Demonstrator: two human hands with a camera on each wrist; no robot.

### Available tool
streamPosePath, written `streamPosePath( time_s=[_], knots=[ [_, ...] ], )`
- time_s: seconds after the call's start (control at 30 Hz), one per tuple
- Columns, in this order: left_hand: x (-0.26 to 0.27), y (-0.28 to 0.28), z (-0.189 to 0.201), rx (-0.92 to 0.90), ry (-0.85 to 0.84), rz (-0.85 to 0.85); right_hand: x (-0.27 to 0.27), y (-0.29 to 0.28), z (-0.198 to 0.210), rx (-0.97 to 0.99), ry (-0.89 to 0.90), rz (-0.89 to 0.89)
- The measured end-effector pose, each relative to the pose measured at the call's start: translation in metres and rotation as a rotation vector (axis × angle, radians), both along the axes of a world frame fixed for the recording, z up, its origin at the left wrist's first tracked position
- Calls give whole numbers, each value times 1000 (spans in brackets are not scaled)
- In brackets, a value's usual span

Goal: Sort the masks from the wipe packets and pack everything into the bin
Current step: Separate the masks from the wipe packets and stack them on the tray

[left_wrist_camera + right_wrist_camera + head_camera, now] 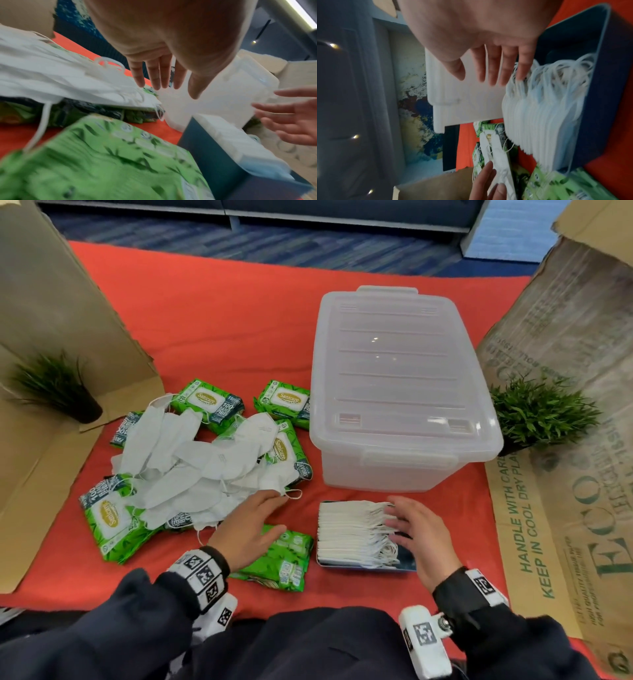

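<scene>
A loose heap of white masks (198, 467) lies over several green wipe packets (209, 402) on the red cloth. One green packet (281, 559) lies near me, under my left hand (253, 522), whose fingers are straight and reach toward the heap's edge. A neat stack of masks (352, 532) stands in a dark blue tray (407, 559). My right hand (411, 529) hovers open over the stack's ear loops. The clear plastic bin (397, 392) sits behind with its lid on. In the left wrist view my left hand (163, 75) holds nothing; in the right wrist view my right hand (491, 70) is spread.
A small fake plant (58, 385) in a black pot stands at the left by a cardboard wall (61, 309). Another plant (541, 412) stands right of the bin, against printed cardboard (565, 474). Bare red cloth (222, 320) lies beyond the heap.
</scene>
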State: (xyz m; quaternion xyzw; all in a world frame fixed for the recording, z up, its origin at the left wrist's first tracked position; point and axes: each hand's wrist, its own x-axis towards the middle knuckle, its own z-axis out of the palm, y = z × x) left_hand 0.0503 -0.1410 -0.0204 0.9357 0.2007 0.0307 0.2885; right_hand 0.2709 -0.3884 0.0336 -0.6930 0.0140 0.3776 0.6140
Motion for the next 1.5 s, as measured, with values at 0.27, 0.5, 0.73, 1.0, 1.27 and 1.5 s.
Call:
streamPosePath(
  time_s=[0.27, 0.5, 0.73, 1.0, 1.27, 1.5],
  knots=[
    [-33, 120, 3, 128, 119, 168, -55, 121, 5, 19, 209, 233],
    [-59, 169, -35, 213, 414, -33, -98, 235, -39, -314, 127, 362],
    [-42, 224, -16, -18, 363, -178, -99, 258, -38, -403, -18, 363],
    [-15, 260, 5, -354, 146, 42, -43, 294, -11, -866, -676, 786],
    [30, 240, -24, -388, 313, 107, -15, 370, -61, -889, -829, 717],
    [20, 260, -19, -400, 326, -34, -21, 384, -78, -947, -868, 872]
  ],
)
